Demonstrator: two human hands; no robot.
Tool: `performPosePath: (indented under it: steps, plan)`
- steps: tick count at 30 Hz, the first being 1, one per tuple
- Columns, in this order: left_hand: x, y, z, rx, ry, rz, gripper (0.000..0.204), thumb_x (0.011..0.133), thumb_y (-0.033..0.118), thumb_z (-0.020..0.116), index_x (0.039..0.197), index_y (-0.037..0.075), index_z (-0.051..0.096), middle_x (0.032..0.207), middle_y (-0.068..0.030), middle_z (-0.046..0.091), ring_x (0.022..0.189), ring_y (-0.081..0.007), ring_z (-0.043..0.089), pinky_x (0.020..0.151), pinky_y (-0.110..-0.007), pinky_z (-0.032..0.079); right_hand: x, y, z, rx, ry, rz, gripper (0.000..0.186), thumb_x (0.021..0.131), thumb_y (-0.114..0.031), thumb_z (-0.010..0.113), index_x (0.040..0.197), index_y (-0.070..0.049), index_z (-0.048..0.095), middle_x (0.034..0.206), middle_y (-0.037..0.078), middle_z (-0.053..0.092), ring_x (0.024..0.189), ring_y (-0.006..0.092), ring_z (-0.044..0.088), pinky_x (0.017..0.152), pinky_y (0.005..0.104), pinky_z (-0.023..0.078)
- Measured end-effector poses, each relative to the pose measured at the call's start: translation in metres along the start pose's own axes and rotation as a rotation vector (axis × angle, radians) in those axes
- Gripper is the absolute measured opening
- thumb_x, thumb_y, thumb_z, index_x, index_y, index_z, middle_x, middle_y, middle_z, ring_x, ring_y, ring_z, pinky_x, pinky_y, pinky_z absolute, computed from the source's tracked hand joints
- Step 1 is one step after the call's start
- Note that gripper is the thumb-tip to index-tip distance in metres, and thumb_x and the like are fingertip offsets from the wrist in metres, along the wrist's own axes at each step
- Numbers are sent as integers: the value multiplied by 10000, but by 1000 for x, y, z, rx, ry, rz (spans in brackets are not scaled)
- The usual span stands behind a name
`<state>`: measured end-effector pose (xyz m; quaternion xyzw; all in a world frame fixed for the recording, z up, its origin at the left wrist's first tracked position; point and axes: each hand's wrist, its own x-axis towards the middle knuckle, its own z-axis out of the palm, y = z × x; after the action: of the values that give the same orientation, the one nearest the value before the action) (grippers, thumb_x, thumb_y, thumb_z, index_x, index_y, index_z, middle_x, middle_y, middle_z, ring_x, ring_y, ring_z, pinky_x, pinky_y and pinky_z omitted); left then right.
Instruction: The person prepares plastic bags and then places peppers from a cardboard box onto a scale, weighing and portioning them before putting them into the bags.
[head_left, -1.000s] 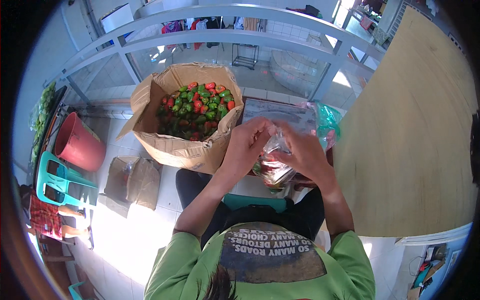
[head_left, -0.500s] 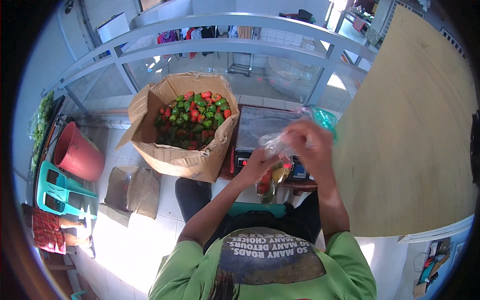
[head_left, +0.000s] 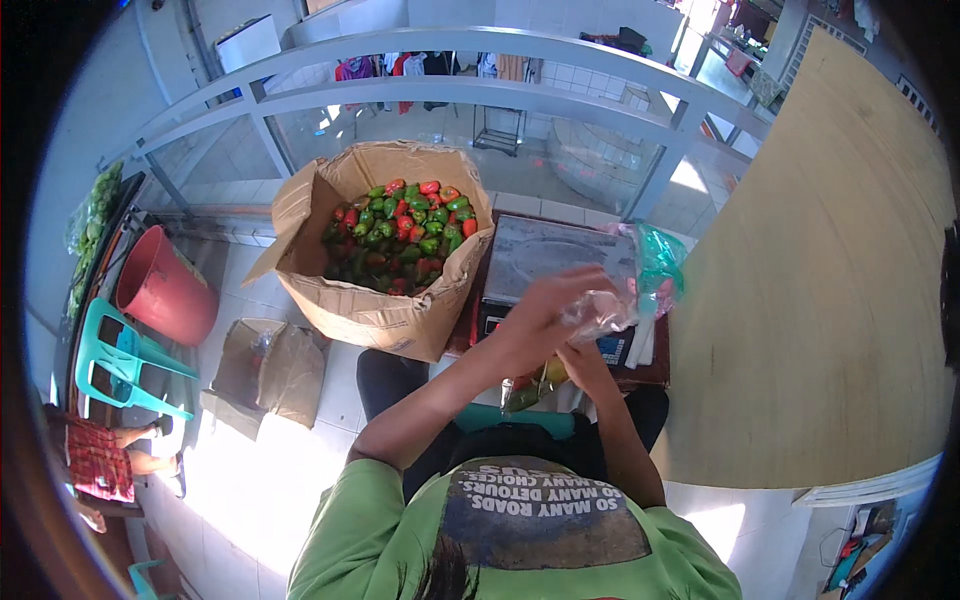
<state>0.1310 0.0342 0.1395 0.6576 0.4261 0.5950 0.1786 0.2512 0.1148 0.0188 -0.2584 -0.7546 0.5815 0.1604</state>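
Note:
A clear plastic bag of peppers hangs in front of me, its gathered top sticking up. Green, red and yellowish peppers show in its lower part, above my lap. My left hand reaches across and grips the loose top of the bag. Lower and to the right, my right hand is closed round the bag's neck, partly hidden by the left. Just beyond both hands is a weighing scale with a flat grey platform and a lit red display.
An open cardboard box of red and green peppers stands left of the scale. Green and pink plastic bags lie on its right, beside a large wooden panel. To the left are a smaller carton, a red bucket, a teal chair and a seated person.
My left hand has risen and crossed rightward over the bag's top. My right hand has come down to the neck below it. The view has shifted slightly.

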Motion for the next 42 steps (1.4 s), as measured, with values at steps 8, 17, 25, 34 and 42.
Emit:
performPosePath:
  steps: [8,17,25,34,42]
  plan:
    - [-39,-31,-59,-419,217,-185,781,752,513,587,1280,8,312,1157,-82,444,1019,-160,446,870,-317,343,1,40,-8,-620,224,-463,254,883,-177,499,1050,11,530,1053,85,541,959,193,505,850,305,393]
    - [-64,-92,19,-395,-120,-491,516,759,369,654,1100,17,492,1037,-69,543,957,-140,513,833,-284,400,22,-39,-8,-261,231,-461,223,823,-203,509,925,-25,596,902,153,559,832,324,524,750,360,415]
    - [-68,-85,7,-531,-169,-592,321,932,303,401,849,34,553,773,0,545,638,-50,432,609,-200,388,15,-99,-77,186,511,-289,371,899,-341,418,804,-31,600,704,27,559,652,118,495,650,264,404]
    - [-73,-85,-1,-100,-197,-540,227,908,188,413,837,19,545,706,-17,517,638,-102,458,601,-253,390,-33,-153,-40,-900,365,-792,273,776,-178,568,1017,-51,555,929,96,573,951,250,512,921,403,352]
    - [-70,-82,-10,187,-237,-319,186,783,117,543,936,11,555,787,-101,582,740,-223,553,675,-325,416,-13,-72,-27,-868,17,-340,242,759,-55,552,998,-49,512,781,145,593,787,331,579,689,435,446]
